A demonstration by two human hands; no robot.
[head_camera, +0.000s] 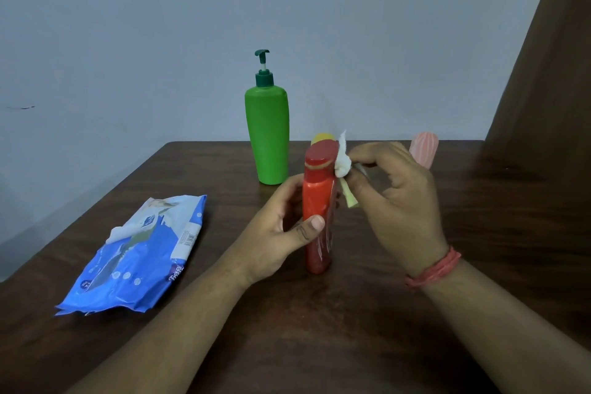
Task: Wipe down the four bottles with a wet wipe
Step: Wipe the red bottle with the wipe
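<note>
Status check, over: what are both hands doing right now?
Left hand holds red bottle upright on table. Right hand pinches wet wipe against its cap. Nothing in the way.

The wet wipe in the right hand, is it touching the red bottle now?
Touching. The head view shows the wet wipe, pinched by the right hand, pressed against the upper side of the red bottle, with no gap visible between them.

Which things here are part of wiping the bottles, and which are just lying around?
In the job:
red bottle, gripped by the left hand
wet wipe, pinched by the right hand
green pump bottle
yellow bottle, mostly hidden
pink bottle
blue wipes pack

Just there:
wooden table
brown curtain
</note>
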